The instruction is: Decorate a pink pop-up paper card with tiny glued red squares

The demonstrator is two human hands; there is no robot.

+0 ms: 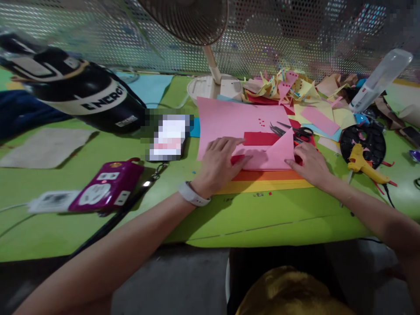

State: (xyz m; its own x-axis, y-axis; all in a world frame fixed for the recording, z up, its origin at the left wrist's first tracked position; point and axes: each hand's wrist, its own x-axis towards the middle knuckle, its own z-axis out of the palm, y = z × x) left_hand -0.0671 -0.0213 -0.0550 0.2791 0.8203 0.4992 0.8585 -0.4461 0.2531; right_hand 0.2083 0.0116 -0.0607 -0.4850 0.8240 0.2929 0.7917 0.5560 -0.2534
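A folded piece of pink paper lies in front of me, one corner standing up as a triangle at its right. My left hand rests over its left end, fingers stretched forward and thumb apart on the paper. At the right end, my right hand is closed on the paper's edge, thumb in front and fingers partly hidden. A red paper strip lies just behind the fold. Underneath are orange paper and yellow paper. Black scissors lie beyond my right hand, on a larger pink sheet.
A yellow glue gun lies by a black palette at right. Paper scraps pile up behind, near a clear bottle. A fan, phone, purple power bank and big black bottle stand or lie leftward.
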